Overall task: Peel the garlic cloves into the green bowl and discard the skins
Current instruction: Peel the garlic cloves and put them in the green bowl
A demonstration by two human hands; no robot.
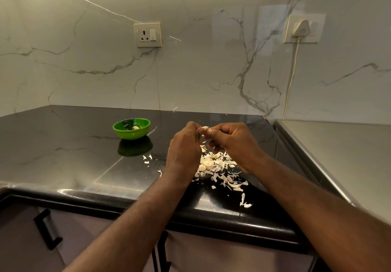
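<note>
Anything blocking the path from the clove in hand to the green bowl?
Nothing visible. The left hand and right hand pinch the clove above the skins pile; the bowl sits open to their left, only bare counter and a few stray skins between.

1 green bowl, 2 hands, 2 sockets (skins: approx dozens)

The countertop is polished black stone, glossy enough to mirror the green bowl, which looks like smooth, shiny plastic. The wall is glossy white marble-look tile with grey veins. The garlic skins are thin, dry and papery. The metal surface at right has a dull brushed sheen. The cabinet handle is matt black.
</note>
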